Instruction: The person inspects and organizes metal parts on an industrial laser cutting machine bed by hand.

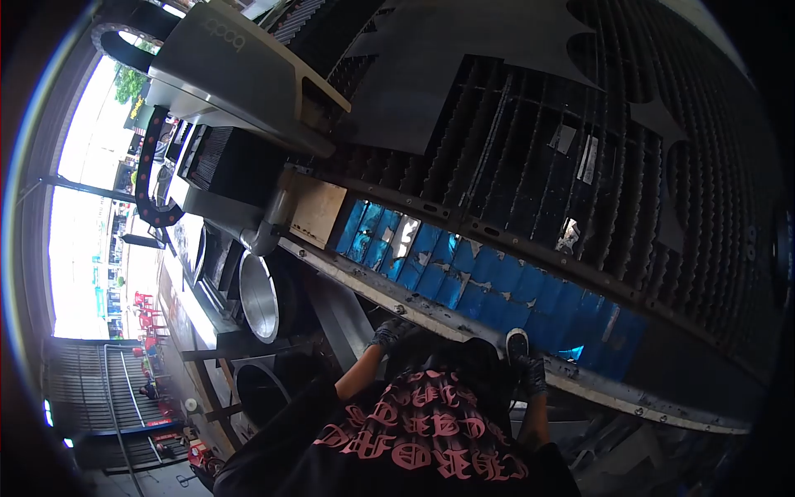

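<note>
My left hand, in a dark glove, is at the near side of a pale metal rail, beside my dark shirt. Its fingers are too dark to make out. My right hand, also in a dark glove, is lower right by the same rail, close to a black shoe with a white toe edge. Whether it holds anything cannot be seen. Beyond the rail lie blue panels with torn pale patches, below a dark slatted bed carrying a cut sheet.
A large grey machine head with a cable chain stands at upper left. Round metal ducts are below it. Metal pieces lie at lower right. Red chairs show at far left.
</note>
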